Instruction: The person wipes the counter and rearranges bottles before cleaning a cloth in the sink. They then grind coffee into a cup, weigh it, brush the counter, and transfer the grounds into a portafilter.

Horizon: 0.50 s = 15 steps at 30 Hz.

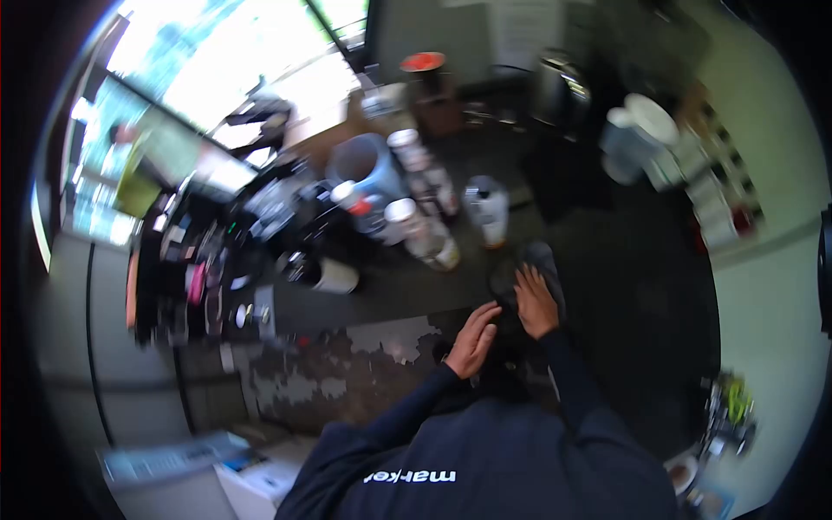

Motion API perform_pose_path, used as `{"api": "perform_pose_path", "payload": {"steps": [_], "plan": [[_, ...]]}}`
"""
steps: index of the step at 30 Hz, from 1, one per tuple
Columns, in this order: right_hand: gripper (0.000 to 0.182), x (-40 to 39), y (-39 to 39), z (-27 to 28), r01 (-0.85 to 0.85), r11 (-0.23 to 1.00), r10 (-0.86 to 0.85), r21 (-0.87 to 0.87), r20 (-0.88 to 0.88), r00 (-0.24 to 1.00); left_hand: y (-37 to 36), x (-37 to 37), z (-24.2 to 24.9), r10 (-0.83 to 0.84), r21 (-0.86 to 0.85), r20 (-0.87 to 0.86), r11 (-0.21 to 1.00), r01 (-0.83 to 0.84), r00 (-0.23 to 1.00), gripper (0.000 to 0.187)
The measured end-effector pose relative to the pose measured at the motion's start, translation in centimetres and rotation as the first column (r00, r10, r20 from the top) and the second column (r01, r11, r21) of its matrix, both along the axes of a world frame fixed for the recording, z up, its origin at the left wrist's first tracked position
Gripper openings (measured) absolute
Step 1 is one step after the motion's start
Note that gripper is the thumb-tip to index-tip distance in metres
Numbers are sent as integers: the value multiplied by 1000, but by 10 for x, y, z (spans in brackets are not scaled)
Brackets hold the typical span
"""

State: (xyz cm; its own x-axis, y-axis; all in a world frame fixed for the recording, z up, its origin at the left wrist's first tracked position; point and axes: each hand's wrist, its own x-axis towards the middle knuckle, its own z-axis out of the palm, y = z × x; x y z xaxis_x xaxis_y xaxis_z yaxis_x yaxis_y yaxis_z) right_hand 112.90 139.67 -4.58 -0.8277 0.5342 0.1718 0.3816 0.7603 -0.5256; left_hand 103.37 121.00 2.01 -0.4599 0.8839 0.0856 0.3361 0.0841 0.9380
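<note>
My right hand [536,302] lies flat, fingers stretched out, on a folded dark grey cloth [543,259] on the dark counter [624,269]. To its left, near the counter's front edge, is my left hand [472,341], open with its fingers extended and nothing in them. Just beyond the cloth stands a clear bottle or cup [488,212] with pale contents. Several white-lidded jars [423,234] are grouped to its left. A white cylindrical container [335,276] with a dark end lies farther left.
A bluish bucket [364,165] stands behind the jars, and a metal kettle [559,91] at the back. White containers [637,139] line the right wall. Blurred dark clutter [208,269] fills the left end. A person [139,173] shows beyond the window.
</note>
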Motion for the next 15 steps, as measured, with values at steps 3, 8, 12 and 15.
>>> {"api": "perform_pose_path", "payload": {"steps": [3,8,12,15], "plan": [[41,2,-33,56,-79,729,115,-680,8,993,-17,-1,12,390,24,-123,921,-390,913,42],[32,-25,-57,83,-381,-17,203,-924,-377,904,-85,-30,36,219,-184,68,962,-203,973,34],[36,-50,-82,117,-590,426,622,-685,-252,741,-121,-29,72,350,-235,-201,889,-392,915,33],[31,-68,-116,131,-790,520,750,-324,-268,604,-144,-38,84,212,-181,-296,945,-272,932,41]]}}
